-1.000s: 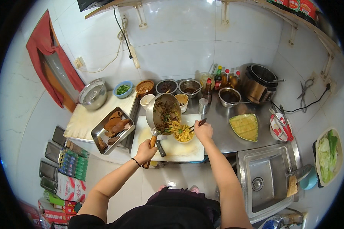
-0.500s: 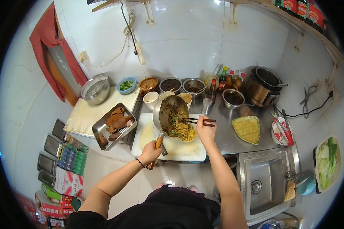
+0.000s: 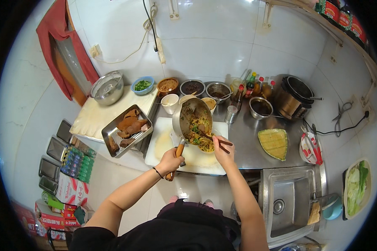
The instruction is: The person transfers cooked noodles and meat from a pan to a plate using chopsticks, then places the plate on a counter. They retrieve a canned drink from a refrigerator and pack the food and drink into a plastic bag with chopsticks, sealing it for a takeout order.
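My left hand (image 3: 171, 161) grips the wooden handle (image 3: 180, 149) of a deep metal pan. The pan (image 3: 181, 121) is tilted on its side above a white cutting board (image 3: 159, 142), its mouth facing right. Between my right hand's fingers (image 3: 224, 151) is a pair of dark brown chopsticks (image 3: 224, 142), tips in the noodles. The yellow noodles (image 3: 206, 145) with green bits spill from the pan's lower right edge; what they rest on beneath is hidden. Beside the pan handle, a metal tool partly shows on the board.
Left stands a metal tray (image 3: 109, 133) of brown braised meat. Bowls of toppings line the back, with chopped greens (image 3: 142, 85) at left. Sauce bottles (image 3: 250, 85), a bowl of dark sauce (image 3: 260, 108) and a cooker (image 3: 295, 94) stand right, beyond a woven mat (image 3: 273, 144). A sink (image 3: 289, 209) is nearer.
The chopsticks have swung from nearly level to slanting, their tips deeper among the noodles. My right hand is lower and slightly left. The whole view has shifted a little.
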`<state>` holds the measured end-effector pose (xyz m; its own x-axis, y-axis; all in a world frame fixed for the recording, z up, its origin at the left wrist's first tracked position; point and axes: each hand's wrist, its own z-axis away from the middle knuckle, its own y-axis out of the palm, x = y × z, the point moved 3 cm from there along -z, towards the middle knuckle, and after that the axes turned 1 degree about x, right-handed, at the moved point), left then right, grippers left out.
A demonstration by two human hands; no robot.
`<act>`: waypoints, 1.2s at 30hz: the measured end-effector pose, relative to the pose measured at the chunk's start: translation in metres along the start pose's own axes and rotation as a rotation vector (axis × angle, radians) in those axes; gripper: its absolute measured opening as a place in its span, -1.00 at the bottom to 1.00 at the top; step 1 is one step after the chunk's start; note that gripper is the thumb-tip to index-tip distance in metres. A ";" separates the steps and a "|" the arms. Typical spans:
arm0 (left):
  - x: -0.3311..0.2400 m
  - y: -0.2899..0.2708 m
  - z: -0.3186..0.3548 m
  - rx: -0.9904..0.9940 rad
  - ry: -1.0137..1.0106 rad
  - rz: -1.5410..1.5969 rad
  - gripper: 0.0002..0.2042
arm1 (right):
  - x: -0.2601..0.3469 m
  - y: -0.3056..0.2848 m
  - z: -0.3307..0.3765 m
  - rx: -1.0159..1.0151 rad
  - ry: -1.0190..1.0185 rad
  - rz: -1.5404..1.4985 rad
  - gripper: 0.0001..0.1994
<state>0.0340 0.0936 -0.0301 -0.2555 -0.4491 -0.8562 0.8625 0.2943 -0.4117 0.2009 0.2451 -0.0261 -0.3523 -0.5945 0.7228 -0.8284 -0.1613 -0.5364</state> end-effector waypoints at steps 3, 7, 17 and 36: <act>0.004 0.002 -0.009 -0.035 0.016 -0.048 -0.81 | 0.005 0.001 0.003 0.043 0.060 0.020 -0.73; 0.003 0.003 -0.015 0.002 -0.033 0.057 -0.81 | 0.002 -0.003 -0.002 0.010 0.113 -0.192 -0.70; 0.010 0.009 -0.016 -0.060 0.001 -0.119 -0.61 | 0.001 -0.004 -0.018 -0.138 0.082 -0.056 -0.78; 0.006 0.013 -0.002 -0.050 -0.029 0.018 -0.69 | 0.013 -0.006 -0.028 -0.284 -0.100 -0.106 -0.87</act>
<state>0.0433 0.0967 -0.0413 -0.2265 -0.4677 -0.8544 0.8438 0.3439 -0.4120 0.1894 0.2603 -0.0012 -0.2247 -0.6629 0.7142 -0.9516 -0.0085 -0.3072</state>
